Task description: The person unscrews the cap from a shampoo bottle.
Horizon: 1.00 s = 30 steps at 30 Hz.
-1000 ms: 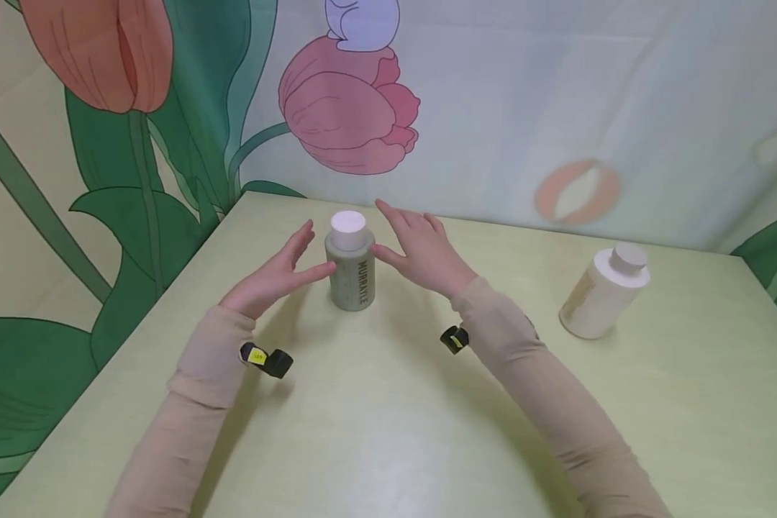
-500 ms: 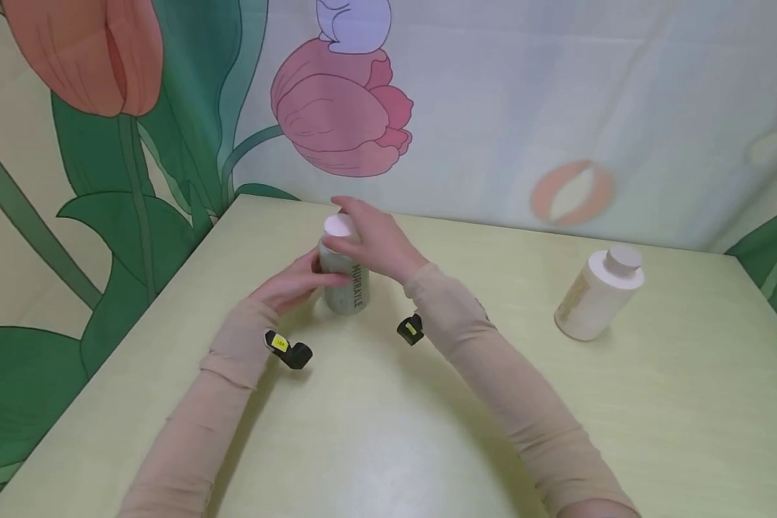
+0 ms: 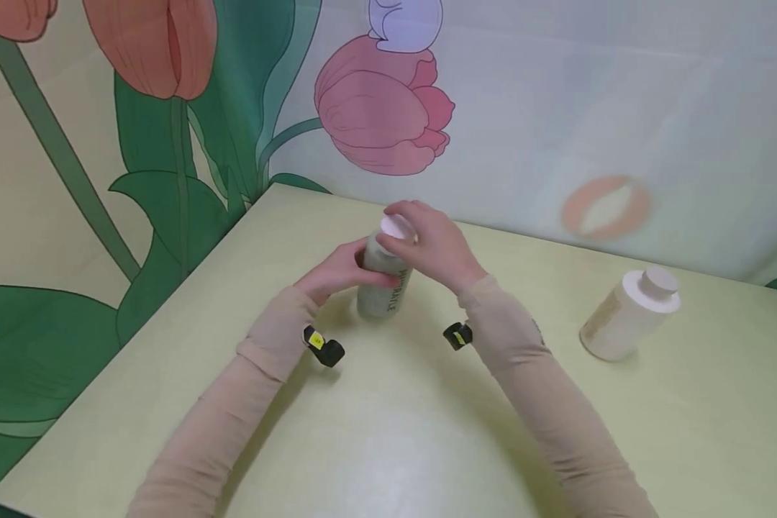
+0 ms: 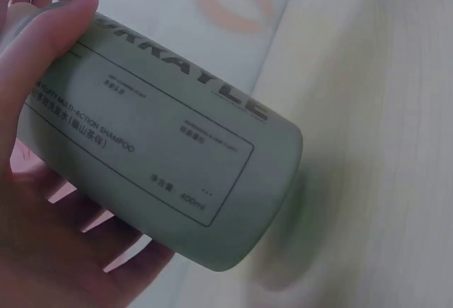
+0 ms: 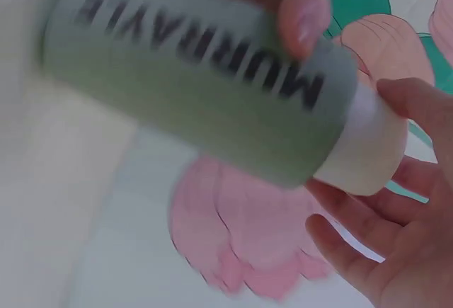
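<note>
A grey-green shampoo bottle (image 3: 377, 296) with dark MURRAYLE lettering leans slightly to the right in the head view. My left hand (image 3: 342, 272) grips its body, thumb across the front and fingers behind, partly hidden. On top, my right hand (image 3: 442, 246) holds the white cap (image 3: 396, 227) between thumb and fingers. The left wrist view shows the bottle's label (image 4: 141, 131) and its base close over the table, with a shadow beside it. In the right wrist view the cap (image 5: 367, 145) sits on the bottle, and the right thumb touches its edge.
A white bottle (image 3: 629, 316) with a white cap stands at the right of the pale yellow-green table (image 3: 388, 432). Behind the table hangs a cloth (image 3: 518, 108) printed with tulips and leaves.
Both hands were spread beside the upright bottle; the left has since closed round its body and the right round its cap. The bottle now tilts, and the head view has shifted.
</note>
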Tool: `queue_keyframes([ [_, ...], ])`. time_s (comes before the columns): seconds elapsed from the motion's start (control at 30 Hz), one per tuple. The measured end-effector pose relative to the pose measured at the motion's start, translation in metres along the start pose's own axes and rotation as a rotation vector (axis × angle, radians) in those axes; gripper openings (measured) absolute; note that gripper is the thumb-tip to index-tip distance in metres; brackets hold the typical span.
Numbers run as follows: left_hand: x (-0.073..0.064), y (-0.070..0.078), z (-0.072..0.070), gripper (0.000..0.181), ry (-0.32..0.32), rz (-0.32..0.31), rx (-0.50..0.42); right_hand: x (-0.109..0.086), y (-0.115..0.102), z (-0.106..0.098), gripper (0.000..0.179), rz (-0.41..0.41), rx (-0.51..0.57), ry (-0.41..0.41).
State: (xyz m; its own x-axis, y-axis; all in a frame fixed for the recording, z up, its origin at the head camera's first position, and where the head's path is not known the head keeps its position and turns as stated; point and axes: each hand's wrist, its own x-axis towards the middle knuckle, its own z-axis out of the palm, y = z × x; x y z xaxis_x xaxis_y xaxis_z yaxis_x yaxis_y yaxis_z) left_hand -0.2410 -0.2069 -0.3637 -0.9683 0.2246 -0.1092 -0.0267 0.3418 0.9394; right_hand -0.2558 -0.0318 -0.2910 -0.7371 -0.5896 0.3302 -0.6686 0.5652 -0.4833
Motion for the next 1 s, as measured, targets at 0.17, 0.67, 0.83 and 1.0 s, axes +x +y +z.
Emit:
queue_keyframes([
  [0.17,0.002,0.032,0.038,0.061,-0.100,0.088,0.136,-0.049,0.015,-0.030,0.036,-0.046,-0.148,0.154],
  [0.67,-0.003,0.046,0.101,0.055,-0.184,0.248,0.352,-0.128,0.029,-0.069,0.043,0.012,-0.398,0.097],
  [0.83,0.000,0.044,0.104,0.055,-0.226,0.277,0.360,-0.132,0.032,-0.075,0.043,-0.028,-0.405,0.048],
  [1.0,0.004,0.046,0.104,0.058,-0.260,0.295,0.337,-0.136,0.035,-0.083,0.045,-0.114,-0.406,0.006],
])
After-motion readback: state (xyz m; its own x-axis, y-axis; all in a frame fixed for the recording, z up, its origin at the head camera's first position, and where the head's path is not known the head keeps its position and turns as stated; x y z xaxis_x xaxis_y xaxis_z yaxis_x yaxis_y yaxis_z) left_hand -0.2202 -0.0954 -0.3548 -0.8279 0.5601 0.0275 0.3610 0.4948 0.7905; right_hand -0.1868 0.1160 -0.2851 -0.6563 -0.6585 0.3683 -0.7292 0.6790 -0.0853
